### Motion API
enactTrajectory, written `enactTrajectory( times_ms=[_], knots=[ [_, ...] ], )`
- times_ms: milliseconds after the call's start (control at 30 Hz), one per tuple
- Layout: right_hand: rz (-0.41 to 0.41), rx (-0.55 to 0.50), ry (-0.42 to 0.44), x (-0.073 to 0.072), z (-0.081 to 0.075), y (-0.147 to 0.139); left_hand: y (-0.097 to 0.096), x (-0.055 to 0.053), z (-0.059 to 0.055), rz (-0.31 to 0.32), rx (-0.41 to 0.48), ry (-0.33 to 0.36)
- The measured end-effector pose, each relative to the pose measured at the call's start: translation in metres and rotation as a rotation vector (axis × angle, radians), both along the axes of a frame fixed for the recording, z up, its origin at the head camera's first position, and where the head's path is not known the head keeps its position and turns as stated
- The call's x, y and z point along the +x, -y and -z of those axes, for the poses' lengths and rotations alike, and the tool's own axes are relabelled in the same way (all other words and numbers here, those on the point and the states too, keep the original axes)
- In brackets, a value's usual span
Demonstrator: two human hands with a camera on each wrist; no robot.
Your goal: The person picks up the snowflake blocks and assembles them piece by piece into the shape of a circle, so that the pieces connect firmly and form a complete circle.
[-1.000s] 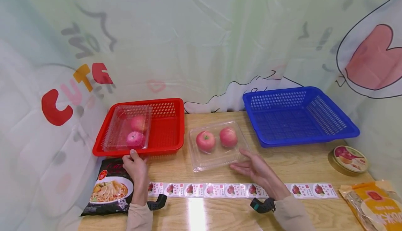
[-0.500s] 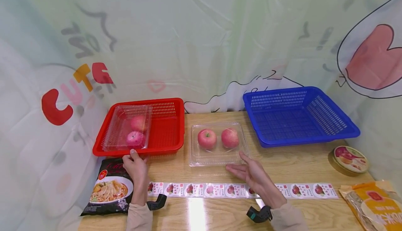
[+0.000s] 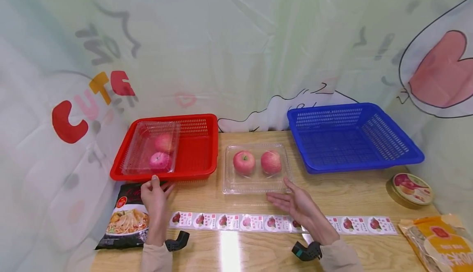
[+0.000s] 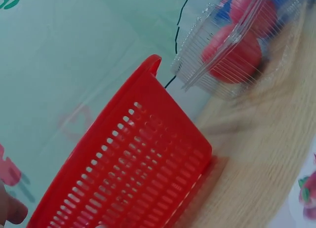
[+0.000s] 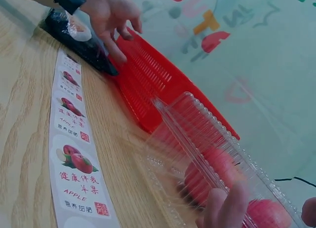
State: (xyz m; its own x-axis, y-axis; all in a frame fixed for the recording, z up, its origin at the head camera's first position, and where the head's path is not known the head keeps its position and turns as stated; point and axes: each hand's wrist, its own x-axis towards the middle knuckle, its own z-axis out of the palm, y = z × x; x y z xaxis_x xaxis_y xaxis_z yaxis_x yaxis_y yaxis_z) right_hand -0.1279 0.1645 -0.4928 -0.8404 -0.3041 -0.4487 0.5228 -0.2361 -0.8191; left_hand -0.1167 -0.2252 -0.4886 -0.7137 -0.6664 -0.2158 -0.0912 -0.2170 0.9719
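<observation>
A clear plastic fruit box (image 3: 236, 183) with two red apples (image 3: 244, 162) inside lies square to the view in the middle. My right hand (image 3: 301, 206) holds its near right corner, thumb at the side and fingers along the front edge. In the right wrist view, those fingertips (image 5: 229, 208) show against the box wall. My left hand (image 3: 154, 198) is at the front rim of the red basket (image 3: 197, 153), its fingers spread and loose; whether the thumb touches the rim is unclear. Inside that basket, another clear box (image 3: 140, 148) contains two more apples (image 3: 160, 161).
A blue basket (image 3: 332, 140) stands at the back right. Along the front runs a strip of apple labels (image 3: 229, 221). The black noodle packet (image 3: 125, 218) lies at the left; a round tin (image 3: 412, 187) and an orange packet (image 3: 441, 239) lie at the right.
The box with apples has turned from a slant to square with the view, and my right hand moved slightly left with it. My left hand shifted a little left, fingers spreading.
</observation>
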Motion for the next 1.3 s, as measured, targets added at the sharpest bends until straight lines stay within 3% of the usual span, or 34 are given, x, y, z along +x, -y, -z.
enactTrajectory(
  times_ms=[167, 400, 567, 700, 900, 1133, 1300],
  knots=[
    [-0.048, 0.052, -0.003, -0.001, 0.002, -0.001, 0.005, 0.026, 0.0, 0.085, -0.167, 0.063],
    [-0.056, 0.131, 0.033, 0.009, 0.003, -0.013, 0.009, 0.066, 0.004, 0.242, -0.547, 0.223],
    [-0.033, 0.219, 0.051, 0.024, 0.002, -0.018, 0.004, 0.085, 0.011, 0.302, -0.776, 0.345],
    [-0.003, 0.348, 0.015, 0.035, 0.004, -0.011, -0.003, 0.096, 0.019, 0.355, -0.818, 0.4],
    [-0.05, 0.529, -0.157, 0.044, 0.008, 0.008, -0.011, 0.105, 0.031, 0.352, -0.809, 0.438],
    [-0.109, 0.604, -0.409, 0.046, 0.01, 0.035, -0.021, 0.11, 0.047, 0.308, -0.755, 0.401],
    [-0.187, 0.599, -0.505, 0.043, 0.016, 0.05, -0.025, 0.108, 0.053, 0.247, -0.79, 0.413]
  ],
)
